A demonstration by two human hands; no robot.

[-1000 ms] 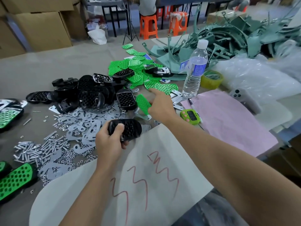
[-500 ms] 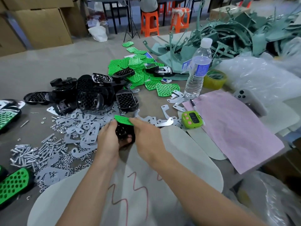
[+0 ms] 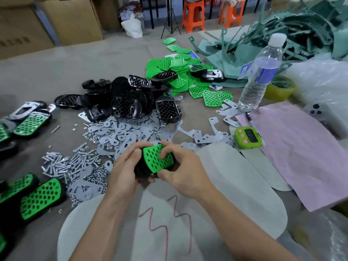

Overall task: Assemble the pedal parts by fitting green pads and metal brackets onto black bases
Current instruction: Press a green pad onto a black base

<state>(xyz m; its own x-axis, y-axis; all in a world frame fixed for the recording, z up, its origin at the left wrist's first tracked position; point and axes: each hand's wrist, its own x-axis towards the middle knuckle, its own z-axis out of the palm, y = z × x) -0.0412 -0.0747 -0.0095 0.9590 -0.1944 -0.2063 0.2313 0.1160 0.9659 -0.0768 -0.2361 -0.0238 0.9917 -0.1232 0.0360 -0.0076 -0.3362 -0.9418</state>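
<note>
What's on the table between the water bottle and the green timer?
In the head view, between the water bottle and green timer lie loose metal brackets, a black marker and the pink sheet's corner.

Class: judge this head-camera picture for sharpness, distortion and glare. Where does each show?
Head view: sharpest at the centre, where the green pad between both hands shows crisp holes; wide-angle bending and smear toward the edges, notably the finished pedals at left; soft glare on the black bases and water bottle.

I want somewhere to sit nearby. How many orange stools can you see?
2, both past the table's far edge at the top of the view: one orange stool left of the other. Both are cut off by the frame, and more may be out of view.
</note>
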